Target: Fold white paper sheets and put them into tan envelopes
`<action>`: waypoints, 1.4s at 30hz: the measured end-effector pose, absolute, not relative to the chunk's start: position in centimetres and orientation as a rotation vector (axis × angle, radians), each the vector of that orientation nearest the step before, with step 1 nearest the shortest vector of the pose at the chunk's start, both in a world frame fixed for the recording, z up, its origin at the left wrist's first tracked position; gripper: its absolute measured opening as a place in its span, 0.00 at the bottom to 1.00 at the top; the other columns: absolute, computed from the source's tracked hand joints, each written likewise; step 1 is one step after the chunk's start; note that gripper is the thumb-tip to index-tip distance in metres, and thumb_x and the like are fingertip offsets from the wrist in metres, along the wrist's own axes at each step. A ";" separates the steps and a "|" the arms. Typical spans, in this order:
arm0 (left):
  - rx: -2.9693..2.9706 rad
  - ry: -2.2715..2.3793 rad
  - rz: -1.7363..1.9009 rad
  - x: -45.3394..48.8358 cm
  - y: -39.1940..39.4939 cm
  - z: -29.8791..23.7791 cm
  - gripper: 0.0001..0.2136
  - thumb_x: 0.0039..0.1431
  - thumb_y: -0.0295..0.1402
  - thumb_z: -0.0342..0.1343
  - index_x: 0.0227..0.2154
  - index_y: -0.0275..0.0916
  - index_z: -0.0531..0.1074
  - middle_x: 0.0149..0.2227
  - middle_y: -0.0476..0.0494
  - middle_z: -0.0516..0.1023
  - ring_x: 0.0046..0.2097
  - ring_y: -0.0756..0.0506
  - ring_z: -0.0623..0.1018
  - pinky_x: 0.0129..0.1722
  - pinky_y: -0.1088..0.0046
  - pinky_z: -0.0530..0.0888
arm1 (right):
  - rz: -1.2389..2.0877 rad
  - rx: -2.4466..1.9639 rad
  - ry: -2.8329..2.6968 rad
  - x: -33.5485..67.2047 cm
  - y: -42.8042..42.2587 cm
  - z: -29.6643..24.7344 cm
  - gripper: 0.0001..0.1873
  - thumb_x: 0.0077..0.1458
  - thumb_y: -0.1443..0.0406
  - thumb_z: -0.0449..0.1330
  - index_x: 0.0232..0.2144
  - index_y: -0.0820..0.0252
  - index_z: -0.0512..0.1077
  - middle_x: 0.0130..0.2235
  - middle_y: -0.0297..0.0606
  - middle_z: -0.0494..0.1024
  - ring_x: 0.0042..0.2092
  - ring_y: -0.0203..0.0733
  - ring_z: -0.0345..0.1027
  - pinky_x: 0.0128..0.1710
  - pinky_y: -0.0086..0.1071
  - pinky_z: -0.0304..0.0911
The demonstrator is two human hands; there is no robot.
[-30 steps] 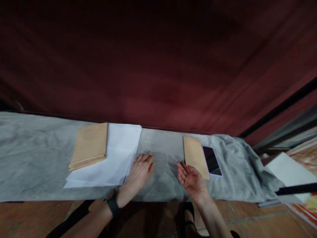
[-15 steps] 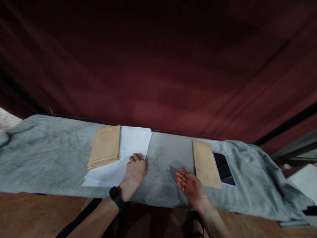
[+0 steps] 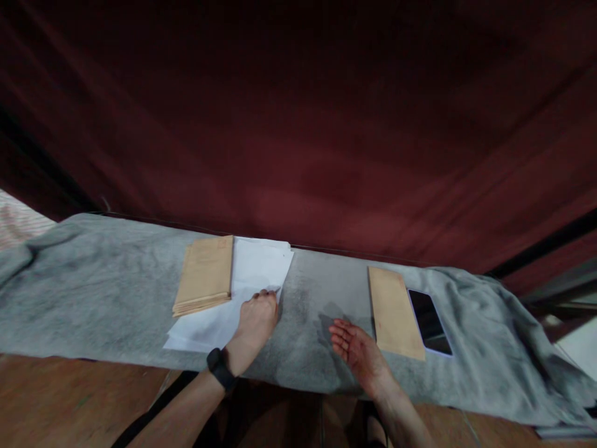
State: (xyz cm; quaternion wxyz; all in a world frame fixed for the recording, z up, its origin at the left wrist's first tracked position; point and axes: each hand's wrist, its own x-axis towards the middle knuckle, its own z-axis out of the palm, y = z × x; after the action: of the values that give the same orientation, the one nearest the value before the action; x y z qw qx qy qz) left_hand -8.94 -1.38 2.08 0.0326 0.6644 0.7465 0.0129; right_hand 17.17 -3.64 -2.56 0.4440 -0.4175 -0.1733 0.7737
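Note:
My left hand [image 3: 259, 316], with a black band on its wrist, is at the right edge of the white paper sheets [image 3: 260, 264]. Its fingers are curled and appear to pinch the top sheet's edge, which creases slightly there; the thumb is hidden. A stack of brown envelopes [image 3: 206, 267] lies on the left part of the sheets. My right hand [image 3: 357, 353] hovers over the grey cloth, palm turned inward and up, fingers loosely bent and holding nothing. Just right of it lies a single brown envelope [image 3: 396, 311].
A dark-screened phone [image 3: 430, 322] with a pale purple edge lies beside the single envelope. Grey cloth [image 3: 107, 286] covers the long surface and bunches up at the right. A dark red fabric wall [image 3: 298, 155] rises along the far edge. Tiled floor [image 3: 69, 398] shows in front.
My left hand's fingers have closed in on the paper's right edge, which now looks creased. My right hand stays nearly still. The view has shifted slightly.

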 end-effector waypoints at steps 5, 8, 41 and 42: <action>2.095 2.241 0.058 -6.5 -1.8 3.1 0.17 0.66 0.24 0.41 0.48 0.33 0.74 0.41 0.34 0.79 0.44 0.40 0.80 0.39 0.67 0.75 | 1.904 -1.067 -0.527 16.4 -3.5 -2.3 0.17 0.48 0.63 0.70 0.41 0.65 0.78 0.40 0.46 0.84 0.35 0.39 0.78 0.36 0.29 0.71; 2.087 2.237 0.054 -5.4 -1.7 3.4 0.18 0.64 0.20 0.41 0.48 0.32 0.74 0.41 0.33 0.79 0.43 0.41 0.80 0.39 0.67 0.75 | 1.883 -1.102 -0.600 15.9 -3.4 -2.4 0.17 0.47 0.63 0.71 0.40 0.66 0.78 0.39 0.46 0.84 0.35 0.40 0.78 0.35 0.29 0.71; 2.044 1.886 0.198 -2.2 -3.3 2.4 0.14 0.67 0.27 0.45 0.48 0.39 0.73 0.42 0.38 0.82 0.44 0.41 0.82 0.42 0.68 0.74 | 1.660 -1.209 -0.943 11.9 -2.4 -2.4 0.26 0.49 0.44 0.63 0.40 0.57 0.75 0.38 0.40 0.80 0.36 0.45 0.74 0.37 0.38 0.69; 2.039 1.818 0.271 -1.3 -3.7 2.2 0.14 0.66 0.26 0.45 0.47 0.39 0.74 0.42 0.40 0.83 0.44 0.42 0.82 0.43 0.69 0.74 | 1.615 -1.222 -0.941 11.9 -2.2 -2.5 0.25 0.50 0.45 0.62 0.41 0.56 0.75 0.38 0.39 0.81 0.37 0.45 0.74 0.38 0.37 0.69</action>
State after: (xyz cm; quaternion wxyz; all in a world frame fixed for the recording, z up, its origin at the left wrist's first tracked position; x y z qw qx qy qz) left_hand -1.28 -3.68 2.23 0.1967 0.7282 0.6494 0.0968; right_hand 11.91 -2.22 -2.50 0.4389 -0.4919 -0.3786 0.6497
